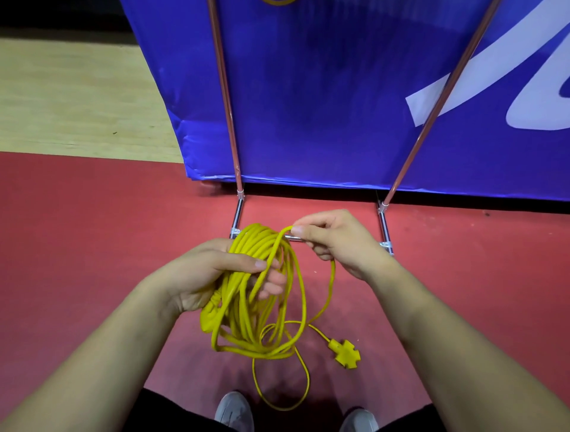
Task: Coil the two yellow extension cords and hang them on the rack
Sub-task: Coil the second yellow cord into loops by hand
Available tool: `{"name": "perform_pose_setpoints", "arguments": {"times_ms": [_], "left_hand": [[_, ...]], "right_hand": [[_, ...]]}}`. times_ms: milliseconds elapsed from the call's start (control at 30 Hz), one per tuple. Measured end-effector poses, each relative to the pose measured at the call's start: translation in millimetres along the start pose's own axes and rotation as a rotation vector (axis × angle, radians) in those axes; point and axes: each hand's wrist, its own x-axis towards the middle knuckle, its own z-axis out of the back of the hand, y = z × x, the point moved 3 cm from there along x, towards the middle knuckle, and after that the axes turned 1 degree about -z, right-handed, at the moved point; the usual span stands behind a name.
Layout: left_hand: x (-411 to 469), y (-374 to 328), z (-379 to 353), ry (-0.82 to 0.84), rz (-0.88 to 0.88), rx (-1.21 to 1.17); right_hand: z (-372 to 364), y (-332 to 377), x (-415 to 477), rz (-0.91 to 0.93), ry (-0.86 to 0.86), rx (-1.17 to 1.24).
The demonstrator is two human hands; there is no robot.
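Observation:
A yellow extension cord hangs in several loops from my left hand, which grips the top of the coil. My right hand pinches a single strand of the same cord just right of the coil's top. The loose end trails down to the floor and ends in a yellow cross-shaped socket; one slack loop lies between my feet. The rack's chrome tubes rise in front of me, with its base bar behind my hands. A bit of yellow cord shows at the top edge by the rack.
A blue banner panel stands right behind the rack. The floor is red with a pale wooden area at the far left. My grey shoes stand at the bottom, close to the slack loop.

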Motion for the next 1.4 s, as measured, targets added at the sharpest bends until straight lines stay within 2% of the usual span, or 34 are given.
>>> {"name": "perform_pose_setpoints", "arguments": {"times_ms": [67,133,200,333,600,833,1000,1233,1400], "left_hand": [[4,1,-6,-0.030,-0.030,-0.060],[8,-2,-7,-0.078,-0.071,-0.057],[8,-4,-5,-0.102,-0.106,-0.026],[7,-3,-5,-0.096,-0.163,-0.002],[8,-15,13,-0.092,-0.266,-0.147],[3,-13,14,-0.049,-0.148,-0.062],[5,-8,7,-0.039,-0.169,-0.140],[5,-9,0,0.098,-0.166,-0.236],[9,-4,-2,0.043,-0.139,-0.101]], "right_hand": [[-7,4,-4,0.000,0.035,-0.068],[-11,9,-7,0.032,-0.009,-0.089],[-14,15,-9,0.056,-0.036,-0.050],[-15,17,-10,0.039,0.040,0.050],[23,-15,-4,-0.009,0.128,-0.267],[31,-12,-1,0.041,-0.089,0.039],[16,4,-3,0.097,-0.072,-0.044],[10,22,-10,0.232,-0.033,-0.271],[-1,31,-14,0.291,-0.002,-0.269]]}}
